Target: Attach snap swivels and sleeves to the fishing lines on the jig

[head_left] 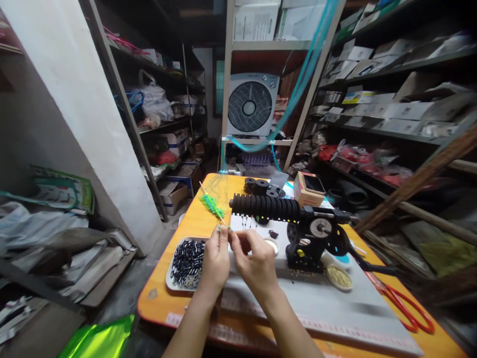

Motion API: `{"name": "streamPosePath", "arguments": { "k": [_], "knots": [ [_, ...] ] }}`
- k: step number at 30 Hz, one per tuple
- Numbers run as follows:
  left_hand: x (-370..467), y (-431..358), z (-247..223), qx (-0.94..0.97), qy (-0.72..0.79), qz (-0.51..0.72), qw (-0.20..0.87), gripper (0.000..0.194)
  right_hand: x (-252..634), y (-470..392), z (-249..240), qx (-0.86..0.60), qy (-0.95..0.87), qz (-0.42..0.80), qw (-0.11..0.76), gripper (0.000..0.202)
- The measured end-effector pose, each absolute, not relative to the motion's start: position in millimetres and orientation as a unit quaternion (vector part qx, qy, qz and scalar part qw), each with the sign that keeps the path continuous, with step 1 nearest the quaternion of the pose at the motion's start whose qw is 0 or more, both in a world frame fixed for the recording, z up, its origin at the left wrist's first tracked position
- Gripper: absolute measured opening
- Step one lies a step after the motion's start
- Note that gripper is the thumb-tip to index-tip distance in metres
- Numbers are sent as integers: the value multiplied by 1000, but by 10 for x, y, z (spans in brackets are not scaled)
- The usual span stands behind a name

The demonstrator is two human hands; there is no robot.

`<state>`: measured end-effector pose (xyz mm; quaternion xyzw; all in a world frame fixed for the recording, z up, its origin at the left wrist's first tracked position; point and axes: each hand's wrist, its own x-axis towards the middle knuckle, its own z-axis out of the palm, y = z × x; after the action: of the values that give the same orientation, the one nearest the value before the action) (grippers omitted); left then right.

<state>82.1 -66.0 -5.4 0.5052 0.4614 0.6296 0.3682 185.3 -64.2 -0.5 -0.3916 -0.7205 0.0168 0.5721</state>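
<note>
Above the front of the table, my left hand (pixel 217 256) is closed, thumb uppermost, at the lower end of a thin stick (pixel 222 220). Bright green line or fuzzy material (pixel 211 205) is wound around that stick, which leans away to the upper left. My right hand (pixel 255 256) pinches right beside the left fingertips; a tiny green bit shows there, too small to name. Just beyond the hands lies a black ribbed roller (pixel 266 206) on a black hand-cranked device (pixel 305 253). Left of my left hand stands a white tray (pixel 168 278) of small black tubular pieces (pixel 188 261).
The orange table (pixel 156 298) carries a white board (pixel 328 311). Red-handled scissors (pixel 408 303) lie at right, near a dish of beige pieces (pixel 339 277). Black spools (pixel 257 186) and a cardboard box (pixel 308 189) stand behind. Teal strands (pixel 294 104) hang near a box fan (pixel 251 104).
</note>
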Motion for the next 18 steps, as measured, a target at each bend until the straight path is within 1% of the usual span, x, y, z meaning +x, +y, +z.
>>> {"name": "streamPosePath", "arguments": {
  "k": [3,9,18],
  "knots": [
    [792,-677,-18,526,459,618,363,37,1835,-603,-34,-391,-715,-4,580,20],
    [762,-731,27,551,453,598,366,42,1865,-535,6,-413,-684,-32,601,21],
    [654,-654,91,586,472,561,345,38,1910,-508,-56,-433,-700,-28,566,23]
  ]
}}
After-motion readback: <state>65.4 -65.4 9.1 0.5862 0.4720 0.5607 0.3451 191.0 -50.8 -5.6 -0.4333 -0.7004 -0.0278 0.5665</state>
